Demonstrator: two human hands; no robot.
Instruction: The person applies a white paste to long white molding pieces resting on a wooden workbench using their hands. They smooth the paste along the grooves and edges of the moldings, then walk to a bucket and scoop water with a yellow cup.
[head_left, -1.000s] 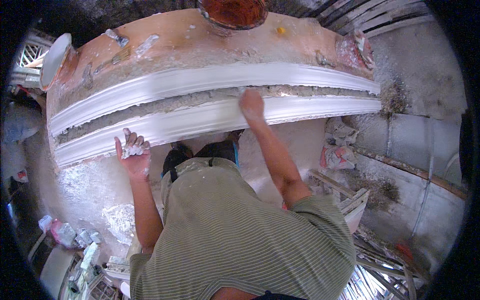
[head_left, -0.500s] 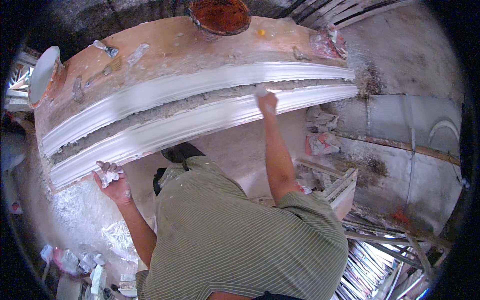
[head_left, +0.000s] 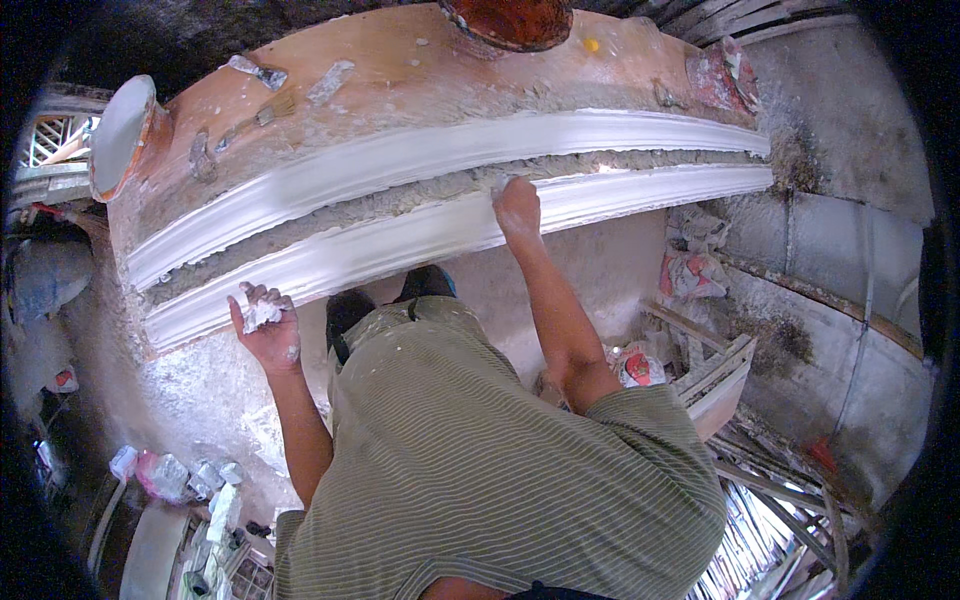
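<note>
Two long white plaster mouldings, a far one and a near one, lie side by side on a workbench, a rough grey strip between them. My right hand is closed over the near moulding's far edge, around the middle of its length. A small pale piece pokes from its fingers, too hidden to name. Just off the near moulding's left part, my left hand faces palm up with curled fingers, cradling a lump of white plaster.
A reddish-brown basin stands at the bench's far edge, a white-lined one at its left end. A brush and several scrapers lie behind the mouldings. Sacks and a wooden frame stand at right.
My right hand has slid left along the near moulding. The left hand keeps its lump of plaster with little change. The whole view has shifted, so the bench appears further right and higher.
</note>
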